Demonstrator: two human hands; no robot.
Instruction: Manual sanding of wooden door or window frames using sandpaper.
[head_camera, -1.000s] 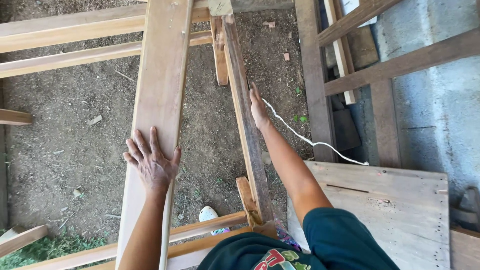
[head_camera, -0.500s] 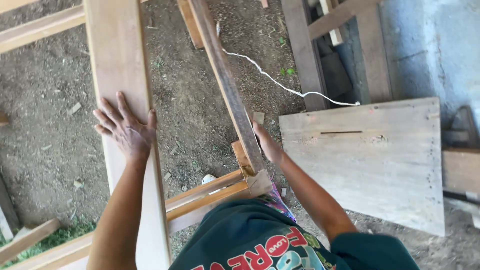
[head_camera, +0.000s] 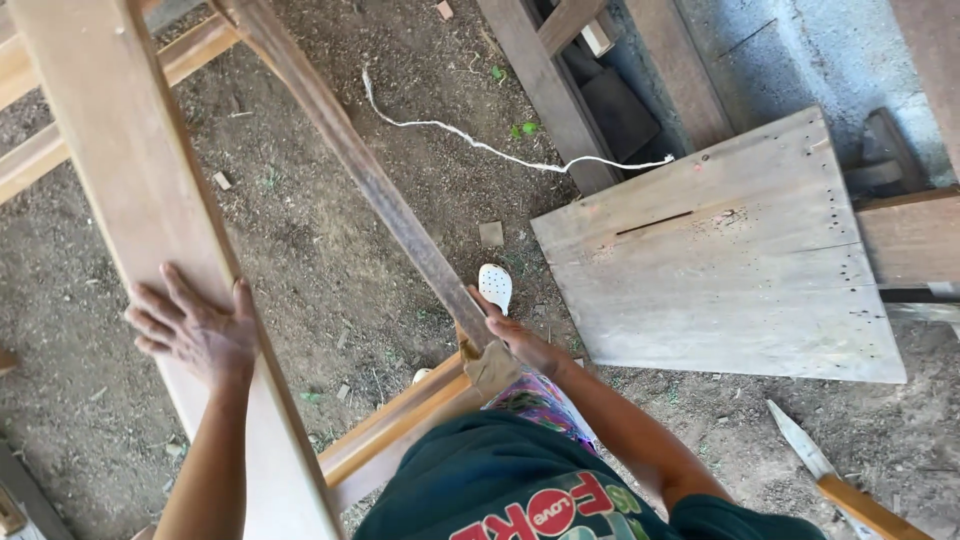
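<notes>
L hand (head_camera: 195, 330) flat, fingers spread, palm down on wide pale plank (head_camera: 130, 210) running 11→5 o'clock; grips nothing. R hand (head_camera: 515, 340) closed round near end of narrow dark batten (head_camera: 350, 160), approx 3 o'clock from L hand. White sandal (head_camera: 494, 286) just beyond R hand, on dirt.

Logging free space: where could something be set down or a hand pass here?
Bare dirt lies between the wide plank under the left hand and the narrow rail the right hand grips. The plywood panel top is bare. Upper right is crowded with timber.
</notes>
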